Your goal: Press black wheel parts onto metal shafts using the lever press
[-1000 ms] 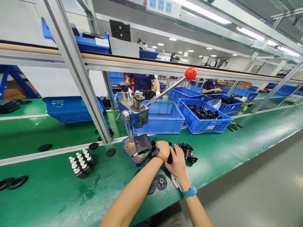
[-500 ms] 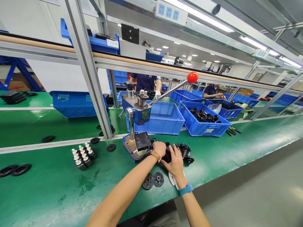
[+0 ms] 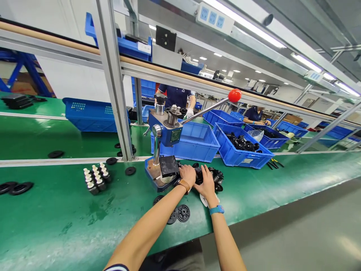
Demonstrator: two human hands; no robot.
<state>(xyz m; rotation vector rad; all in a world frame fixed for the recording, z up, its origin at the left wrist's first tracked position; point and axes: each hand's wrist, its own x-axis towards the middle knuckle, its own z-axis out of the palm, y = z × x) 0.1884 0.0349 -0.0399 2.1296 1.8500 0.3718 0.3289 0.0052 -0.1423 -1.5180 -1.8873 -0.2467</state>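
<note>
My left hand point(image 3: 187, 175) is closed just right of the press base, its fingers curled over something dark that the hand itself hides. Beside it, my right hand point(image 3: 207, 185) grips a black wheel part point(image 3: 199, 176) between thumb and fingers. More black caster-like wheels point(image 3: 218, 180) lie in a heap against its right side. The blue hand press point(image 3: 166, 130), with a red-knobbed lever point(image 3: 234, 95), stands behind my hands. A black block point(image 3: 168, 166) sits at its base. Black ribbed discs point(image 3: 184, 213) lie in front, and a white piece point(image 3: 203, 200) shows under my right wrist.
Behind the press are a blue bin point(image 3: 197, 145) and a bin of black wheels point(image 3: 244, 154). White-topped black parts point(image 3: 96, 177) stand at left. A metal post point(image 3: 113, 82) rises near the press. Pliers point(image 3: 275, 163) lie at right. Two people work across the line.
The view has shifted slightly. My hands stay close together at the black parts beside the press, with the right hand drawn a little nearer the left. Another disc edge shows beside my left forearm.
</note>
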